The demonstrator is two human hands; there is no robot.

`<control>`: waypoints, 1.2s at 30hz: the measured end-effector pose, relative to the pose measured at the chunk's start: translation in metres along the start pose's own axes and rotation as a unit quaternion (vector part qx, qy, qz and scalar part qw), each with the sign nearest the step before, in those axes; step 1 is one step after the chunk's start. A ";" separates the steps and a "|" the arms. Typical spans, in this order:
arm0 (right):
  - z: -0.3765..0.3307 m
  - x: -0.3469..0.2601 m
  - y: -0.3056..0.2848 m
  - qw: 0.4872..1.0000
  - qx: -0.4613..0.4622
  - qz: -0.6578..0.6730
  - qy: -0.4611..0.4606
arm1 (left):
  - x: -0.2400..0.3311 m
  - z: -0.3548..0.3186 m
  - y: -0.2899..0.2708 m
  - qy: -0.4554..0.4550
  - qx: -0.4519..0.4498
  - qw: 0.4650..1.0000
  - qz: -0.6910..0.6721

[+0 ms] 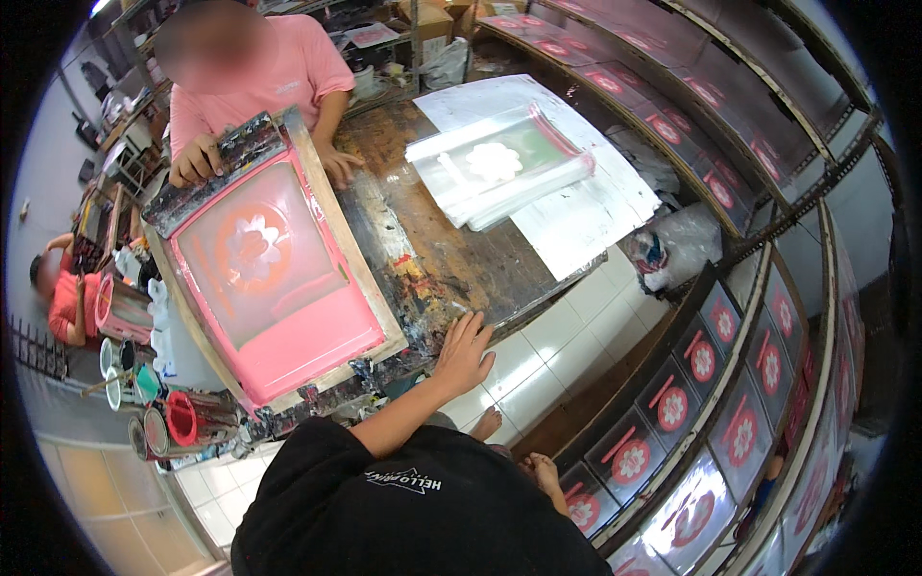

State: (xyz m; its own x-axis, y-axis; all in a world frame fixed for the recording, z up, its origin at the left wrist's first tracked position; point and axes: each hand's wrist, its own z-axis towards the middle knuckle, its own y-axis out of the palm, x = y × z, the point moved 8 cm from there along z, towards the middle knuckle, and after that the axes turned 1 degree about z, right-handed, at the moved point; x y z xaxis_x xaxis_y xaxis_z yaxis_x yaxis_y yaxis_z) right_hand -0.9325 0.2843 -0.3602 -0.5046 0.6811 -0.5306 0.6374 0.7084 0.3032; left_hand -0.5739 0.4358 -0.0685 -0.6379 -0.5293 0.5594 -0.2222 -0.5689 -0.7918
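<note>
My left hand (465, 351) rests open on the front edge of the paint-stained wooden worktable (461, 269), fingers spread, holding nothing. Low beside my body, my right hand (544, 474) has curled fingers; whether anything is in them is hidden. Left of my left hand lies a wood-framed printing screen (331, 216) with a flower design and a pool of pink ink (317, 336) at its near end. Across the table, a person in pink grips the screen's far end with one hand (196, 160); the other hand (336, 163) lies on the table. A stack of clear plastic sheets (471, 197) lies to the right.
White paper (586, 226) lies under the stack. Drying racks (663, 413) with pink flower-printed sheets curve along the right side. A bundle of clear plastic (682, 250) is beside them. Paint buckets (197, 418) stand at lower left. Another person (69, 298) is at far left.
</note>
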 end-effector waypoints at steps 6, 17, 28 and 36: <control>0.025 -0.106 -0.054 0.986 0.160 -0.046 -0.028 | 0.009 0.012 0.021 -0.015 -0.038 0.994 0.099; 0.080 -0.210 -0.058 0.987 0.106 -0.102 -0.067 | -0.007 0.021 0.016 -0.081 0.045 0.995 -0.025; 0.060 -0.134 -0.089 0.990 0.100 -0.095 -0.017 | 0.040 0.126 -0.093 -0.035 0.191 0.932 0.307; 0.041 -0.145 -0.108 0.992 0.112 0.002 -0.055 | -0.019 0.212 -0.036 0.040 0.082 0.904 0.417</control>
State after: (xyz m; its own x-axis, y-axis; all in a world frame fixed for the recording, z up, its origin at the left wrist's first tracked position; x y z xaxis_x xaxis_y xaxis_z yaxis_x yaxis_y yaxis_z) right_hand -0.9042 0.1010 -0.3483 -0.4429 0.6504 -0.6171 0.7589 0.6384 0.1282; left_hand -0.3976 0.3333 0.0015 -0.5864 -0.7736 -0.2401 0.4686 -0.0823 -0.8795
